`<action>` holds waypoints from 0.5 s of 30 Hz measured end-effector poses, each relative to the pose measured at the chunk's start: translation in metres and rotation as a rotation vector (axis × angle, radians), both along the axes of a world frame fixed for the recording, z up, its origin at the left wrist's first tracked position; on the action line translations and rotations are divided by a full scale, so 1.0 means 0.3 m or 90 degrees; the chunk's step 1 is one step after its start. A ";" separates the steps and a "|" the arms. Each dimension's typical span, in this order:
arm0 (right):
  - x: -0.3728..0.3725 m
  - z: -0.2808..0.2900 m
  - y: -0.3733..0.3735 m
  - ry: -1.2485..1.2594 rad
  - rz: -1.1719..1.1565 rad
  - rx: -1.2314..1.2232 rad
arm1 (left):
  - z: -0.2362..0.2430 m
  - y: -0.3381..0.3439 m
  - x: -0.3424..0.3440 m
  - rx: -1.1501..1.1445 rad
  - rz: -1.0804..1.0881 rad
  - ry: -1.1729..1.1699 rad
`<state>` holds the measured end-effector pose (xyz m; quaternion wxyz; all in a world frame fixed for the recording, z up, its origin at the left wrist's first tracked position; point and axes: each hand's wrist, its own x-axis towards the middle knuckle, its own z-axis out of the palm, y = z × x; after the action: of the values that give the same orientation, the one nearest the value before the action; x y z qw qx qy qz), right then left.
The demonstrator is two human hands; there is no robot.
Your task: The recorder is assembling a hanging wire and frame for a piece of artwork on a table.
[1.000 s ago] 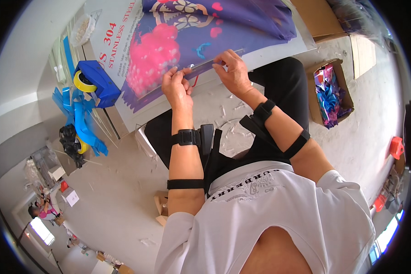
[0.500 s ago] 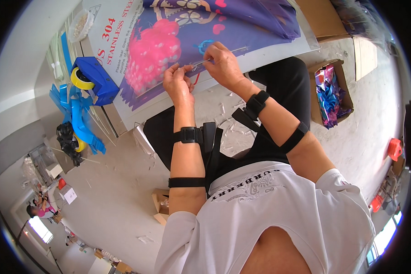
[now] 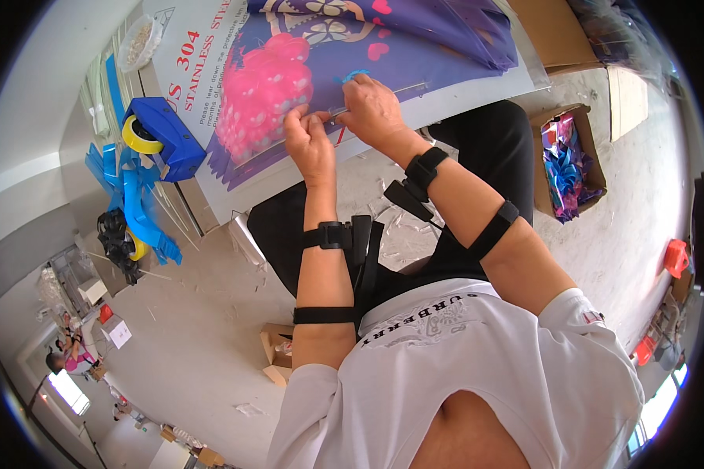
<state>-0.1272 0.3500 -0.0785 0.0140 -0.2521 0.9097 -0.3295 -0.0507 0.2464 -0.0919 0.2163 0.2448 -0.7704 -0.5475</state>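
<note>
While the left hand (image 3: 311, 152) and right hand (image 3: 373, 109) press fingertips together, contents indiscernible, the purple film (image 3: 328, 66) at twelve o'clock appears light, slippery; hold its edge.

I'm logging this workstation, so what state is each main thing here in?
Purple sheets, layered, rumpled at the right end.
Left hand, fingers bent, at the sheets' near edge; grip unclear.
Right hand, fingers bent, close beside the left; grip unclear.
Blue tape dispenser, loaded.
Blue strips, loose, tangled.
Tub, uncovered, holding small pale pieces.
Box at right, open, filled with shiny wrap.
Small box, lower left, open.
</note>
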 end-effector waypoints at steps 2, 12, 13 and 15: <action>-0.003 0.002 -0.002 -0.001 0.000 0.012 | 0.003 0.008 -0.001 -0.123 0.020 0.010; -0.066 0.042 -0.032 -0.132 0.025 0.155 | 0.113 -0.096 0.030 0.161 0.118 -0.060; -0.068 0.036 -0.029 -0.133 0.024 0.156 | 0.144 -0.090 0.030 0.272 0.118 -0.108; -0.071 0.030 -0.027 -0.122 0.015 0.147 | 0.161 -0.093 0.036 0.382 0.120 -0.154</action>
<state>-0.1484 0.3418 -0.0695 0.1334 -0.2273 0.9331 -0.2448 -0.0399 0.2184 -0.0435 0.0910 0.4312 -0.5689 -0.6943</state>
